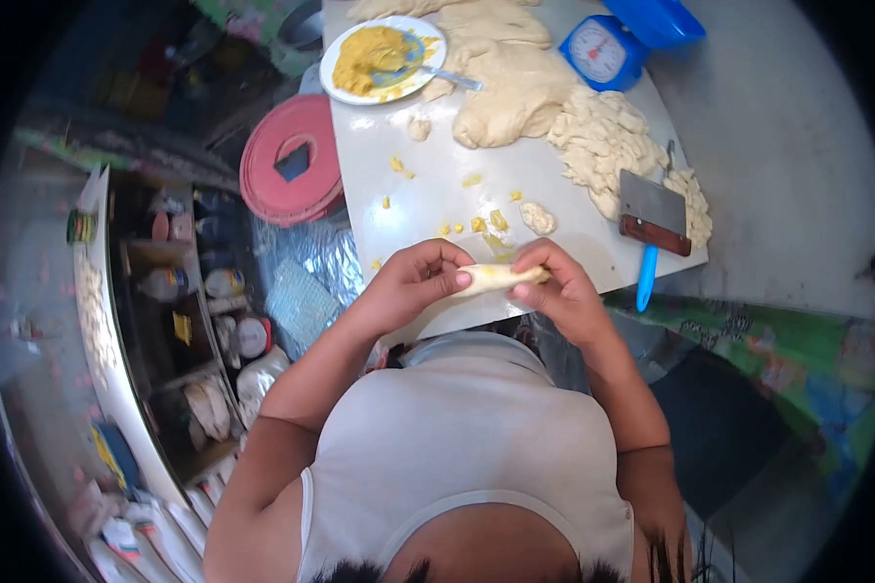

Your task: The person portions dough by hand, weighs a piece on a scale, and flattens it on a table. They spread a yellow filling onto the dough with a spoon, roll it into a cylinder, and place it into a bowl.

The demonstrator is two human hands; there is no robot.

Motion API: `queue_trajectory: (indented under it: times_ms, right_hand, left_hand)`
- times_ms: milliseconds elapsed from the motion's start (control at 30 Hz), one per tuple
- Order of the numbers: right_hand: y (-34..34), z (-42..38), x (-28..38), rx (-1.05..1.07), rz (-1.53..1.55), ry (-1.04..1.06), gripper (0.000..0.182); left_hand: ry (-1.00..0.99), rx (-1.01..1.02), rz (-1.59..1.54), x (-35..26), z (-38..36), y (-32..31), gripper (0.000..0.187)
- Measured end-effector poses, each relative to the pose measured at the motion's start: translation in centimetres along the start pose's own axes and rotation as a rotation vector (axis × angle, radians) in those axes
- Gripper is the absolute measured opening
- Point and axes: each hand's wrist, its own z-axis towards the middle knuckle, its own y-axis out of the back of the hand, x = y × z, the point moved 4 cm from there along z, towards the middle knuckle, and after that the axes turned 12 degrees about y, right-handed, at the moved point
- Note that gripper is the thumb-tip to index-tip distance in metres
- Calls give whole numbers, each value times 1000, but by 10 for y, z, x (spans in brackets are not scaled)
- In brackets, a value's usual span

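Note:
A small rolled piece of dough [493, 279] with yellow smears is stretched between both hands over the table's near edge. My left hand [423, 277] pinches its left end between thumb and fingers. At the right end, my right hand [559, 287] has its thumb and fingers closed on the dough. Just beyond the hands lie bits of yellow filling [497, 221] and a small lump of dough [538, 219]. Farther back, a white plate [332, 60] holds a mound of yellow filling [369, 58] and a spoon [452, 78].
A large dough mass [515, 92] and cut dough pieces [608, 141] cover the back and right of the table [379, 146]. A dough scraper [654, 209] and a blue handle [647, 277] sit at the right edge. Behind is a blue scale [601, 53]; a red lid [262, 165] is at left.

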Motion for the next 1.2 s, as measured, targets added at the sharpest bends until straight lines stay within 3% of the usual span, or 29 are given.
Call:
queue_trajectory:
  times_ms: [33, 67, 167, 233, 300, 400, 433, 500, 600, 833, 1000, 1100, 1167, 1200]
  right_hand:
    - [-4, 0, -2, -21, 27, 74, 22]
    - [-17, 1, 1, -77, 237, -20, 29]
    - [-40, 7, -8, -125, 174, -3, 39]
    - [-53, 5, -12, -185, 125, -35, 45]
    - [-69, 2, -20, -77, -4, -177, 49]
    - [-86, -7, -17, -234, -80, -81, 41]
    - [-87, -11, -12, -336, -152, -72, 36]
    - [-88, -22, -8, -388, -163, -75, 32]
    - [-87, -36, -3, -459, -141, -94, 27]
    - [-74, -76, 3, -515, -176, -10, 23]
    - [-58, -143, 7, -678, -117, -23, 18]
    - [-49, -184, 7, -719, -361, -97, 21]
    - [-38, -232, -10, -869, -455, -229, 22]
    - [-33, -265, -27, -1002, -367, -342, 21]
  left_hand:
    - [-1, 33, 33, -1, 1, 2, 20]
    - [-12, 28, 23, -3, 2, 6, 19]
    - [-9, 97, 118, -5, 5, 24, 20]
    - [-50, 145, 369, -4, 3, 34, 24]
    - [14, 187, 444, -4, -2, 38, 23]
    - [80, 309, 114, -5, -9, 36, 18]
    - [89, 331, 129, -5, -8, 37, 18]
    - [1, 316, 319, -5, -4, 39, 20]
    - [28, 344, 426, -14, -2, 36, 22]
    - [36, 476, 350, -8, -3, 22, 27]
    - [59, 589, 315, 7, -1, 7, 34]
    - [-85, 629, 530, 1, 1, -2, 37]
    - [-264, 628, 761, -8, 2, -4, 36]
    - [-259, 643, 760, -5, 3, -2, 36]
